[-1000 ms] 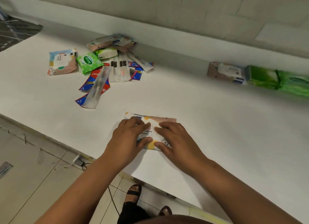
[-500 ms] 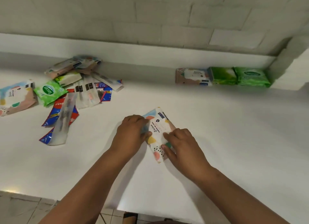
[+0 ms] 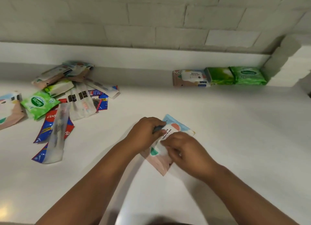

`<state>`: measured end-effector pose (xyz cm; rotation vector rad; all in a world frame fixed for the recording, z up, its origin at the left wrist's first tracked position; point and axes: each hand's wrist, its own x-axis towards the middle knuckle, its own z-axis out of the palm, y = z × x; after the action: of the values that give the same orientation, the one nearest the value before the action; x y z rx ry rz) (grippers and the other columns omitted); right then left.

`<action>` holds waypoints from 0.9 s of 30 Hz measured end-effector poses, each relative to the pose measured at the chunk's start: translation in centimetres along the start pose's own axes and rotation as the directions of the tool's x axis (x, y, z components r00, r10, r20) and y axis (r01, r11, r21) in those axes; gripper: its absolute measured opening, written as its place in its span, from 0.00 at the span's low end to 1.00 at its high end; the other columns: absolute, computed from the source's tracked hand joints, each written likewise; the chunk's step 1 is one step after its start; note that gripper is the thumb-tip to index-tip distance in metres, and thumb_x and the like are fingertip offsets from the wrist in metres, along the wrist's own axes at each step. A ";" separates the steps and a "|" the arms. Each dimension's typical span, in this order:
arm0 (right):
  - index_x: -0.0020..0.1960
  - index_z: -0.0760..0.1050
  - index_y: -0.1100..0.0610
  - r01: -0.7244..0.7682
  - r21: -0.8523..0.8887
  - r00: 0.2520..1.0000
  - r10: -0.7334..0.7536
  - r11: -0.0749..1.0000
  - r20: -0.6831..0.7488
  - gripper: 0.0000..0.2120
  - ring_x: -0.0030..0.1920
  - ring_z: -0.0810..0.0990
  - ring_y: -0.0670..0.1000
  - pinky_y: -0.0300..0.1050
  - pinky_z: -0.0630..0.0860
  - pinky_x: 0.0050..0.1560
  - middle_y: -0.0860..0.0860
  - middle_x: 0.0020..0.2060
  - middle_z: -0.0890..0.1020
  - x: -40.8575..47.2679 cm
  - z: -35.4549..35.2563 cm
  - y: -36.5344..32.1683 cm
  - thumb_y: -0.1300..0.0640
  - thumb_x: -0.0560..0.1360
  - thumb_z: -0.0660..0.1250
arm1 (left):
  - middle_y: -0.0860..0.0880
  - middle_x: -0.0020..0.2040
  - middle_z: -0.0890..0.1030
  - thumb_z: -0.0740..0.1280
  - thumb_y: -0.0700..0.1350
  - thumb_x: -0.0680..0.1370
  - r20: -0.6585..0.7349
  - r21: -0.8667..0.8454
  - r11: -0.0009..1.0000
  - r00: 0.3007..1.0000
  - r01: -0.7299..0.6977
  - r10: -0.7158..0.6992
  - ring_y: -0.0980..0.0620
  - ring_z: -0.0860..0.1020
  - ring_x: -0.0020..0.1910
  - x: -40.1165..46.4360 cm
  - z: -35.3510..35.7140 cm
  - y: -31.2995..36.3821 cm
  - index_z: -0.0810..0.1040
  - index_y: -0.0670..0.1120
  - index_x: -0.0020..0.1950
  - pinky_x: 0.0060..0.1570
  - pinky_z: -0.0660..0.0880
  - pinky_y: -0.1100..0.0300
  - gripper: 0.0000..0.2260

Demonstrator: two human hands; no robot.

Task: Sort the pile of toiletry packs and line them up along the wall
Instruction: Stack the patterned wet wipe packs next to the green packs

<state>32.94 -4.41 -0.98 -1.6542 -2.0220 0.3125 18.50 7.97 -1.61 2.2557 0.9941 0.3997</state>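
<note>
A pastel wet wipes pack [image 3: 178, 129] with blue, coral and pink patches lies tilted on the white counter [image 3: 235, 140] in front of me. My left hand [image 3: 144, 132] grips its upper left edge and my right hand [image 3: 183, 150] presses on its middle. Against the back ledge at the right stand three lined-up packs: a pink patterned one [image 3: 190, 78], a green one [image 3: 219, 76] and another green one [image 3: 248, 75]. The unsorted pile [image 3: 70, 93] lies at the left.
The pile holds a green Saniticare pack [image 3: 39, 102], red and blue toothpaste sachets [image 3: 48, 129], clear toothbrush sleeves [image 3: 58, 132] and pastel packs [image 3: 8, 108]. A brick wall [image 3: 151, 19] rises behind the ledge, and a pillar [image 3: 292, 60] closes the right corner.
The wipes pack has been turned and slid a little right and away from me under both hands. The view has shifted up and right, showing more wall.
</note>
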 end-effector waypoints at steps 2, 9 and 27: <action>0.57 0.80 0.54 -0.049 -0.029 0.997 0.047 0.998 -0.065 0.13 0.57 0.78 0.51 0.38 0.70 0.59 0.50 0.53 0.82 0.6 -0.9 1.5 0.60 0.74 0.67 | 0.52 0.61 0.78 0.66 0.51 0.77 -0.006 0.071 0.997 1.000 -0.003 0.003 0.51 0.74 0.60 -0.3 -0.4 0.4 0.77 0.49 0.64 0.59 0.70 0.59 0.16; 0.70 0.70 0.48 -0.122 0.001 0.989 0.122 0.992 0.085 0.20 0.71 0.66 0.44 0.42 0.67 0.68 0.44 0.69 0.72 0.6 -0.6 4.7 0.46 0.79 0.61 | 0.54 0.59 0.71 0.65 0.64 0.72 -0.057 0.223 0.975 0.998 0.013 0.000 0.53 0.68 0.58 -5.3 0.7 3.0 0.71 0.52 0.65 0.55 0.68 0.59 0.26; 0.67 0.74 0.54 -0.362 -0.198 0.930 0.338 0.911 -0.145 0.28 0.57 0.75 0.54 0.48 0.74 0.55 0.51 0.59 0.79 0.4 1.4 3.9 0.37 0.75 0.56 | 0.47 0.70 0.70 0.66 0.47 0.77 -0.121 0.242 0.969 0.993 0.045 -0.016 0.44 0.70 0.65 -1.4 0.5 -1.3 0.70 0.49 0.71 0.62 0.70 0.53 0.21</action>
<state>35.45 -2.88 -3.94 -2.1307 -1.7239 0.1172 17.05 7.40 -2.85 2.4557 1.1943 0.4210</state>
